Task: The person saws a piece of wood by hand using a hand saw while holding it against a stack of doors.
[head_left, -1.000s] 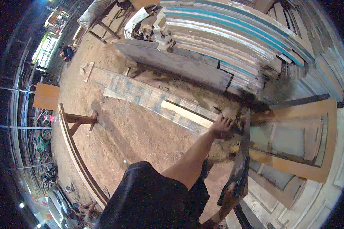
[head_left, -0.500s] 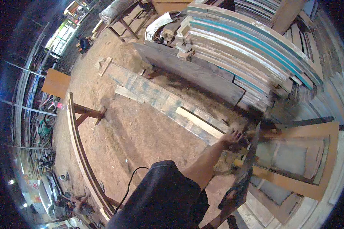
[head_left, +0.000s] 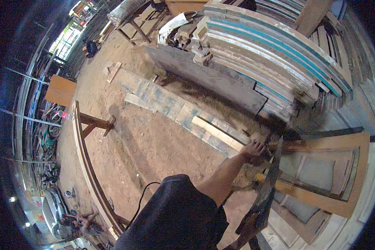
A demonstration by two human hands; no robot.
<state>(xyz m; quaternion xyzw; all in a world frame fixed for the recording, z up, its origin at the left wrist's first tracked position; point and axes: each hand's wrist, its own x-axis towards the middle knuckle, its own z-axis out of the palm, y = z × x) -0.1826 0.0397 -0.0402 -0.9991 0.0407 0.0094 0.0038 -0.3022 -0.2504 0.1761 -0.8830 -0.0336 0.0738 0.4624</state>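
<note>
My left hand (head_left: 254, 151) reaches forward, its fingers closed over the near end of a pale wooden strip (head_left: 214, 130). That strip lies along a long paint-stained board (head_left: 166, 104), which stretches away to the far left. To the right of this hand stands a handsaw (head_left: 266, 193), its narrow tip up and its wide end low. At the lower edge my right hand (head_left: 241, 241) grips the saw's wide end; most of its fingers are dark or hidden. The blade passes close beside the strip's end, and whether it touches the wood I cannot tell.
A framed panel door (head_left: 354, 196) leans on the right. Stacked boards (head_left: 275, 46) fill the back right, with a dark plank (head_left: 204, 79) on edge before them. A long wooden beam (head_left: 84, 162) on a trestle curves down the left. Another person (head_left: 89, 48) sits far off.
The handsaw has slid slightly down and toward me with my right hand. My left hand and the strip stay in place.
</note>
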